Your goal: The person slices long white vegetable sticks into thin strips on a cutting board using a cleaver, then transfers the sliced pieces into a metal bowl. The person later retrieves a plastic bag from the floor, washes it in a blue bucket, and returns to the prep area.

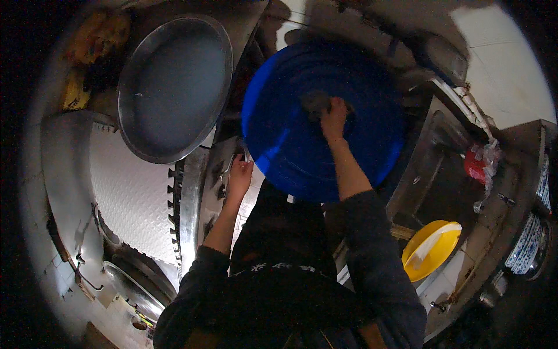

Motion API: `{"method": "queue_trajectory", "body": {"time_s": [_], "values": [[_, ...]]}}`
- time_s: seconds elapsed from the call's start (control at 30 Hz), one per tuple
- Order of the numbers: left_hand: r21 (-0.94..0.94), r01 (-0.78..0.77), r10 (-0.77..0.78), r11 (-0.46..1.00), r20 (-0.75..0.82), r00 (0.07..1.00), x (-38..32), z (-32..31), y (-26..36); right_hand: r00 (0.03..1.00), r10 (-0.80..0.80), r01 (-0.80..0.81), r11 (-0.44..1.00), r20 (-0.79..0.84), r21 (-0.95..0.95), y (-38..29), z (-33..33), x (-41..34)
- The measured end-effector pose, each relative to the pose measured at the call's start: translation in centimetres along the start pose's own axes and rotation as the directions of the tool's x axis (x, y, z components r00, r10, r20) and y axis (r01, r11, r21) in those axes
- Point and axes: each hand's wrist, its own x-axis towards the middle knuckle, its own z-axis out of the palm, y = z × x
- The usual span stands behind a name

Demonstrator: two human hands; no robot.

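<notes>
A large round blue plastic tub (279, 170) is in front of me, its inside dark and in shadow. Deep within it, my right hand (335, 118) grips a grey-brown wad (314, 104), possibly a scouring pad; blur hides its exact kind. My left hand (240, 172) is just outside the tub's left rim, fingers curled beside a metal-fronted unit (213, 179). Whether those fingers hold the rim or a handle cannot be made out.
A wide metal basin (178, 87) stands at upper left, above a white textured mat (130, 183). On the right is a metal sink (429, 174) with a yellow bowl (429, 251) near it. A red packet (475, 163) and patterned bowls (525, 248) are farther right.
</notes>
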Motion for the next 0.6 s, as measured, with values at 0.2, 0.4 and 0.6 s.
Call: {"method": "queue_trajectory", "body": {"time_s": [0.2,0.4,0.6], "values": [[-0.188,-0.046,0.038,0.981,-0.047,0.998,1.7,1.9,-0.8,0.937,-0.242,0.305,0.917,-0.250,0.256,-3.9,2.8,0.6],[-0.200,-0.083,0.068,0.976,-0.084,0.994,1.8,2.2,-1.8,0.887,-0.445,0.429,0.893,0.125,0.136,-6.5,3.6,-0.6],[-0.316,0.054,-0.076,0.947,-0.057,0.995,1.7,2.6,-1.0,0.768,-0.396,0.364,0.917,0.503,0.165,-2.3,-1.6,-13.1]]}}
